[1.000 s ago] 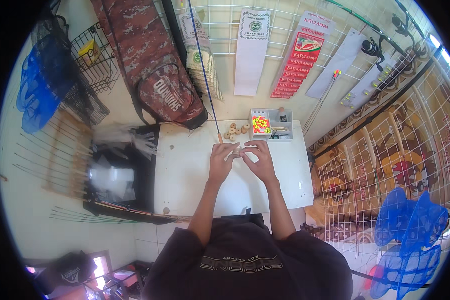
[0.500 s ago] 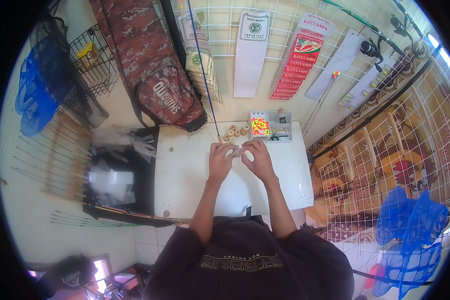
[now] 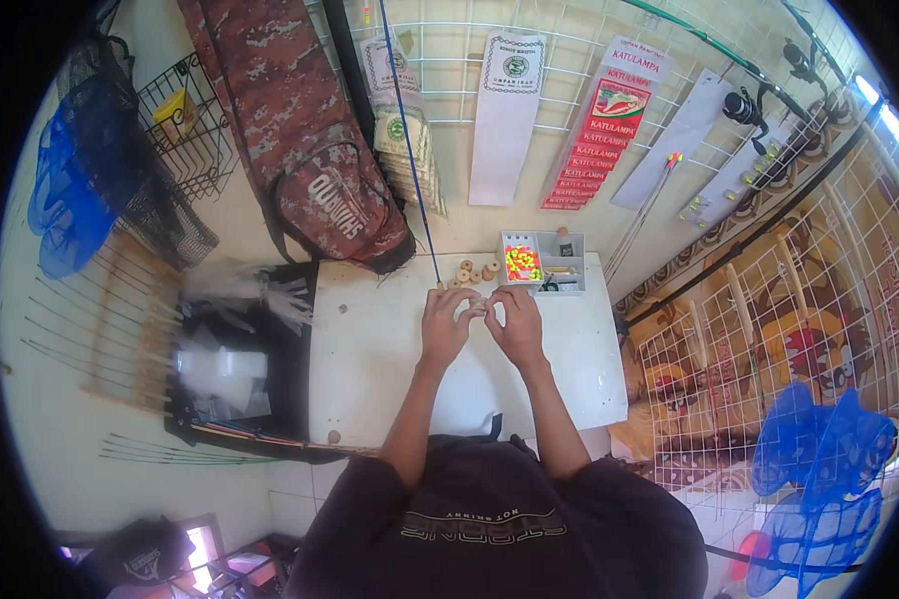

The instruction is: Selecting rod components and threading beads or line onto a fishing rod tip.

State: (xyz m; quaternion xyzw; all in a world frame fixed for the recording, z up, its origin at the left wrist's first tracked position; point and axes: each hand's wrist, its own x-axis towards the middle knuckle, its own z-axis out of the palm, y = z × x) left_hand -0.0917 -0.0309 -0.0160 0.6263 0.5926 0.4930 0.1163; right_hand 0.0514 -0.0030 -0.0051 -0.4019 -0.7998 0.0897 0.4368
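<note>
Over the white table [image 3: 390, 399], my left hand [image 3: 447, 324] and my right hand [image 3: 515, 326] meet with fingertips pinched together. Between them is a small tan piece [image 3: 478, 306], mostly hidden by the fingers; its kind is too small to tell. Just beyond my fingers lie several small round wooden spools [image 3: 465, 272] with holes in the middle. To the right of these stands a grey divided tray [image 3: 567, 291], holding a box of bright yellow, orange and pink beads [image 3: 522, 264]. A thin blue fishing rod [image 3: 416, 160] rises from beside my left fingers toward the wall.
A camouflage rod bag [image 3: 330, 205] leans at the back left. Packets on cards [image 3: 594, 150] and fishing reels [image 3: 741, 107] hang on the wall grid. Left of the table is a black case [image 3: 295, 399] with plastic bags. Blue nets [image 3: 819, 439] hang at the right.
The whole view has shifted slightly, so the table and wall sit a little lower. Both hands stay together, pinching, with the fingers turned slightly around the small piece.
</note>
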